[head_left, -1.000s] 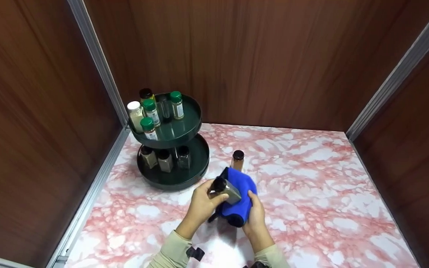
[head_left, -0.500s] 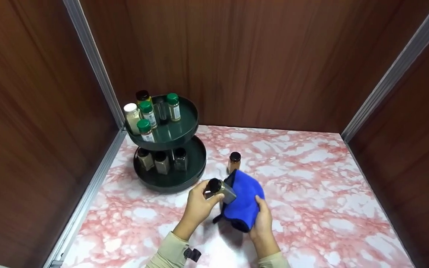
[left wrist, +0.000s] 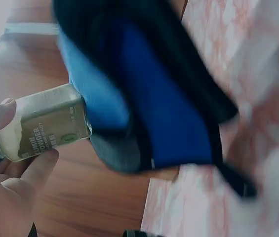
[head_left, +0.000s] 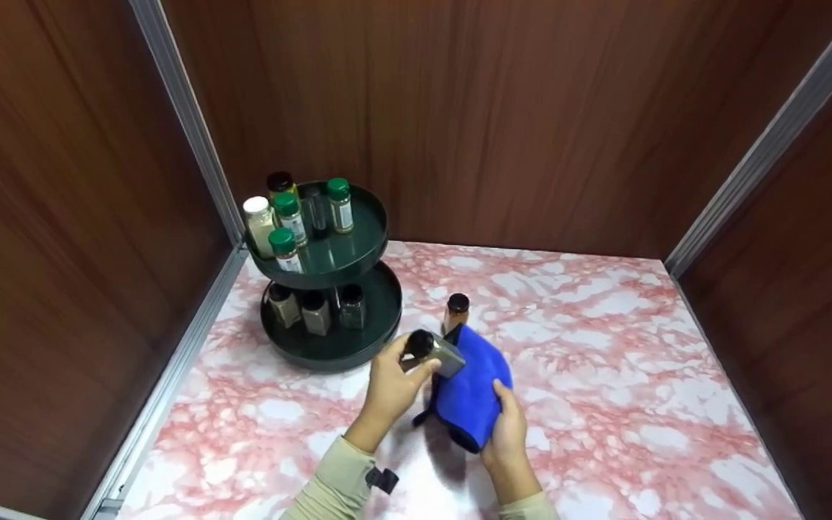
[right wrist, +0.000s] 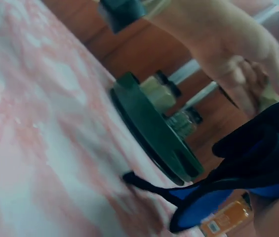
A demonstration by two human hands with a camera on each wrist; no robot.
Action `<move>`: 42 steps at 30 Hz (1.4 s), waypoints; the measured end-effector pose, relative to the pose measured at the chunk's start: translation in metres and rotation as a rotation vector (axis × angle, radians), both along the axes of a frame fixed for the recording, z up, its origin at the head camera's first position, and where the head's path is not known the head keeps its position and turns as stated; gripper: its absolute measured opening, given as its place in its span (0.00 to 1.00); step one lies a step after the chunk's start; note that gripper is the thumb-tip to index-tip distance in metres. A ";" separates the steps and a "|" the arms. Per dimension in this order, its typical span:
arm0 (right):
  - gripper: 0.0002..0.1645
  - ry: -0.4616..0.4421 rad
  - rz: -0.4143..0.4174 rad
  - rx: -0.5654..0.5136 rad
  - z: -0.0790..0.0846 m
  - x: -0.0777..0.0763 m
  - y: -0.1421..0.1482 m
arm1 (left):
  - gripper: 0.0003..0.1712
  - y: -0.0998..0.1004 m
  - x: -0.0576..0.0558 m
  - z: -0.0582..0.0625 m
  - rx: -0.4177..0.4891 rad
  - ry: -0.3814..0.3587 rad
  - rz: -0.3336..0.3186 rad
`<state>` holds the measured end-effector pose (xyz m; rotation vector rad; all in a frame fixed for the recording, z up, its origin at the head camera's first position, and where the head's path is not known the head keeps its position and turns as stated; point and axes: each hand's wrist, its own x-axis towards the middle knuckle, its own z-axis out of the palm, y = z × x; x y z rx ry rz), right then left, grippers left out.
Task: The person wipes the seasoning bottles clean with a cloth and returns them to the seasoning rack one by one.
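My left hand (head_left: 393, 383) grips a clear square spice jar (head_left: 448, 357) with a black cap, tilted so its base touches a blue cloth. The left wrist view shows the jar's label (left wrist: 48, 136), which reads cumin powder. The blue cloth (head_left: 475, 375) has black edging and a black hanging loop (right wrist: 146, 185); it is folded over in my right hand (head_left: 508, 426), whose thumb lies on top of it. The cloth hides most of the right fingers. Just behind the cloth stands a black-capped jar of orange-brown spice (head_left: 457, 312), its lower part covered.
A dark green two-tier round rack (head_left: 344, 271) stands at the back left. Its upper tier carries several bottles with green, white and dark caps; black-capped jars (head_left: 316, 318) fill part of the lower one. Brown wood-look panels (head_left: 517, 123) enclose the pink marbled table (head_left: 604, 347).
The cloth and right hand have shifted slightly right. The tilted jar dipped left, then rose back up against the cloth. Both hands keep their holds.
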<state>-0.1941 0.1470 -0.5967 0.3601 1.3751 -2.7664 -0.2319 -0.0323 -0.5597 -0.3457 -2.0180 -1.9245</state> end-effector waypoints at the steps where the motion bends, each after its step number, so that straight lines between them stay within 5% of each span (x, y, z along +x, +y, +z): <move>1: 0.33 0.006 -0.004 -0.014 0.002 -0.001 0.002 | 0.25 -0.001 -0.001 0.002 0.007 0.000 -0.002; 9: 0.34 0.040 -0.011 -0.165 0.011 -0.014 -0.001 | 0.25 0.003 0.019 0.029 0.049 -0.022 -0.077; 19: 0.28 0.075 -0.040 0.031 -0.005 -0.012 -0.003 | 0.26 0.007 0.017 0.028 0.127 0.005 -0.008; 27: 0.15 0.071 -0.144 0.266 -0.008 -0.012 0.009 | 0.26 -0.015 -0.009 0.009 0.016 -0.041 -0.003; 36: 0.19 0.034 -0.100 0.366 -0.004 -0.007 0.019 | 0.24 -0.039 -0.019 0.019 -0.212 0.001 0.009; 42: 0.21 0.022 -0.077 0.438 -0.001 -0.004 0.024 | 0.25 -0.053 -0.022 0.022 -0.340 0.041 0.098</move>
